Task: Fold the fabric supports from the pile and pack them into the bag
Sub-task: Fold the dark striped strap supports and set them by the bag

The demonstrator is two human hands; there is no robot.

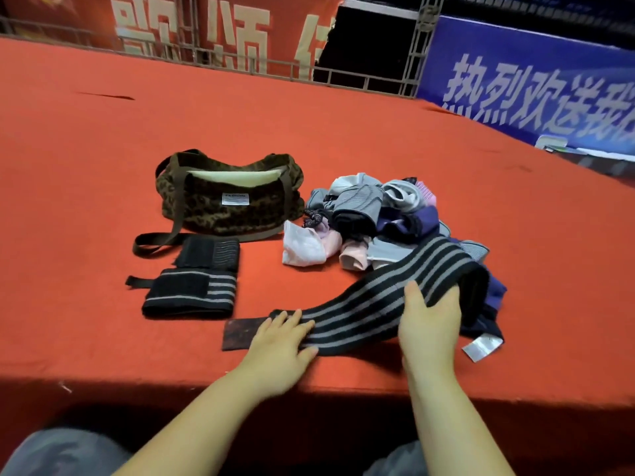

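Black-and-grey striped strap (371, 300) lying lengthwise from near left to the pile (388, 218) at far right, its near end pressed flat under the left hand (281, 338), straight-fingered, while the right hand (429, 321) grips mid-length, nearer the pile; bag (226, 204) well left.

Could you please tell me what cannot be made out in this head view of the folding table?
- Inside of the bag: its front wall hides it; only a pale lining shows.
- Bag label: print too small.
- Lower pieces of the pile: covered by upper ones.
- Strap far end: goes behind the pile.
- Right hand thumb: under the strap.
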